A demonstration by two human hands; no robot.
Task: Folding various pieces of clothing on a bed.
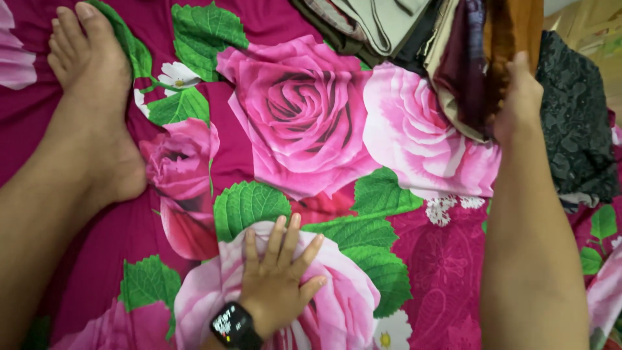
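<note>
Head view: left hand lies flat, fingers spread, on the rose-print bedsheet; right hand is grabbing the folded clothes pile, fingers hidden inside.

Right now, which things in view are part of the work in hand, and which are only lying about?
In the work:
- right hand, reaching into the pile of folded clothes
- left hand, flat on the floral bedsheet

Lying about:
- dark patterned cloth beside the pile
- smartwatch on the left wrist
- bare foot resting on the sheet
</note>
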